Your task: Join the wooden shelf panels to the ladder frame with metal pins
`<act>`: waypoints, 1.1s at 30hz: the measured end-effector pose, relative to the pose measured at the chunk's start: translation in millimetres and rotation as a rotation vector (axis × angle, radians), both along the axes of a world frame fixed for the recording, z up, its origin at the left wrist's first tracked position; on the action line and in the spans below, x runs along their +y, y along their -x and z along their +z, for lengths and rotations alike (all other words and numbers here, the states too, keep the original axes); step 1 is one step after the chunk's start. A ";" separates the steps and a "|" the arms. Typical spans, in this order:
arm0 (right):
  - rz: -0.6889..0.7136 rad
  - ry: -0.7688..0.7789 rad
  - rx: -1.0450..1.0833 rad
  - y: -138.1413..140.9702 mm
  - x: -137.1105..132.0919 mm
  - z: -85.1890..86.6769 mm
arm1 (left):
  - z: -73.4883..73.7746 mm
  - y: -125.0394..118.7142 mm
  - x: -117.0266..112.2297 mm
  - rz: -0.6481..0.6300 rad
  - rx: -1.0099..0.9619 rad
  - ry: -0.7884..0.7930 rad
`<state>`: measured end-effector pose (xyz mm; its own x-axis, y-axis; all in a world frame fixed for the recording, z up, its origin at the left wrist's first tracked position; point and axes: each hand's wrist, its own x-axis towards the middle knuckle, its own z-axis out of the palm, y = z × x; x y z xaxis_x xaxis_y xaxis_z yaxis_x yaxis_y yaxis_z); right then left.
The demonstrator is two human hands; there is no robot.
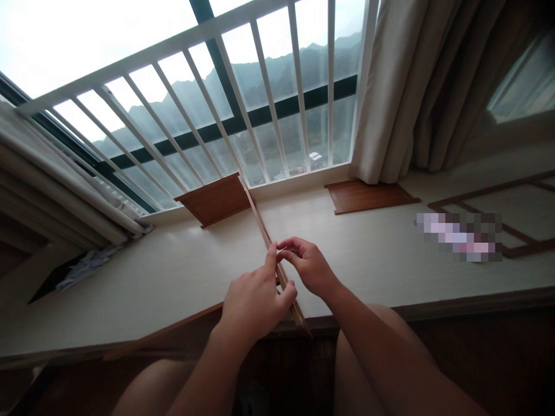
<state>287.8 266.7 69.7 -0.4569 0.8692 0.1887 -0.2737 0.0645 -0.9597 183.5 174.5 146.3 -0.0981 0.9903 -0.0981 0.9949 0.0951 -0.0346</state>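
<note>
A long, narrow wooden piece [260,222] runs from near the window railing to the sill's front edge. My left hand [254,300] is closed around its nearer half, with the index finger stretched along it and the thumb on the right side. Just to the right, my right hand [310,263] pinches at the wood's upper edge, close to my left index fingertip. Something thin and pale shows between the right fingers, too small to name. A brown wooden panel [217,199] lies beyond my left hand, by the far end of the narrow piece.
Another brown panel [368,195] lies on the pale sill [182,260] below the right curtain [390,86]. A wooden frame [455,202] and a blurred pinkish item [459,237] are farther right. A white railing [186,58] borders the window; crumpled cloth [89,267] lies at left.
</note>
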 end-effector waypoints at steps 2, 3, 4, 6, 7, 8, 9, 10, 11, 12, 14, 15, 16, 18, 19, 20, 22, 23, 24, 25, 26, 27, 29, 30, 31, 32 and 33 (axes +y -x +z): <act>-0.028 -0.006 -0.021 0.5 2.1 -2.2 | 1.3 -2.0 0.7 0.003 -0.001 0.005; -0.035 -0.010 -0.032 0.6 3.0 -3.2 | 1.9 -2.8 0.9 0.004 0.000 0.007; -0.039 -0.016 -0.045 0.7 3.7 -4.0 | 2.2 -3.4 1.1 0.005 0.003 0.009; -0.049 -0.033 -0.076 0.2 4.2 -4.7 | 2.2 -3.9 1.3 0.005 0.009 0.008; -0.058 -0.044 -0.091 -0.3 3.9 -4.6 | 1.9 -3.8 1.4 0.006 0.011 0.004; -0.069 -0.057 -0.108 -1.0 3.4 -4.1 | 1.5 -3.6 1.4 0.007 0.012 0.000; -0.079 -0.069 -0.131 -1.9 2.7 -3.4 | 1.1 -3.3 1.5 0.007 0.011 -0.003; -0.087 -0.082 -0.157 -2.9 1.8 -2.4 | 0.9 -3.0 1.6 0.006 0.008 -0.005; -0.096 -0.095 -0.181 -3.9 0.9 -1.3 | 0.8 -2.9 1.6 0.005 0.003 -0.005; -0.105 -0.109 -0.198 -4.9 0.1 -0.2 | 0.9 -2.8 1.7 0.004 -0.001 -0.005; -0.113 -0.115 -0.196 -6.6 -1.0 2.0 | 2.0 -3.3 1.7 -0.001 -0.004 -0.003; -0.107 -0.101 -0.176 -7.2 -1.2 2.9 | 3.0 -3.7 1.7 -0.001 -0.004 0.001; -0.097 -0.080 -0.152 -7.5 -1.3 3.6 | 4.0 -4.4 1.7 0.003 -0.004 0.006; -0.072 -0.033 -0.108 -7.8 -0.9 4.6 | 6.0 -5.7 1.7 0.021 -0.006 0.024; -0.067 -0.020 -0.091 -7.8 -0.6 4.8 | 6.7 -6.2 1.6 0.030 -0.007 0.032; -0.067 -0.015 -0.077 -7.8 -0.4 4.9 | 6.9 -6.5 1.6 0.036 -0.007 0.036; -0.071 -0.015 -0.060 -8.2 -0.7 4.4 | 6.2 -6.1 1.5 0.030 -0.003 0.031; -0.069 -0.011 -0.053 -8.9 -1.5 3.9 | 5.2 -5.5 1.5 0.022 0.002 0.024; -0.065 -0.004 -0.048 -10.0 -2.8 3.2 | 4.1 -4.7 1.4 0.015 0.006 0.014; -0.059 0.005 -0.044 -11.8 -4.7 2.2 | 2.9 -3.8 1.3 0.008 0.009 0.007; -0.053 0.016 -0.040 -14.3 -7.2 1.1 | 1.8 -3.1 1.2 0.004 0.011 0.002; -0.049 0.030 -0.033 -17.3 -10.2 -0.2 | 1.0 -2.4 1.1 0.001 0.011 0.000; -0.055 0.067 -0.009 -24.8 -16.9 -3.0 | 0.2 -1.8 1.0 0.000 0.012 0.003; -0.068 0.088 0.008 -28.7 -20.1 -4.3 | 0.2 -1.8 1.0 -0.001 0.012 0.005; -0.083 0.111 0.025 -32.2 -23.0 -5.5 | 0.4 -1.9 1.1 -0.002 0.011 0.007; -0.099 0.133 0.039 -35.1 -25.5 -6.4 | 0.7 -2.1 1.2 -0.002 0.010 0.007; -0.114 0.152 0.050 -37.0 -27.3 -7.0 | 1.0 -2.2 1.3 -0.001 0.010 0.007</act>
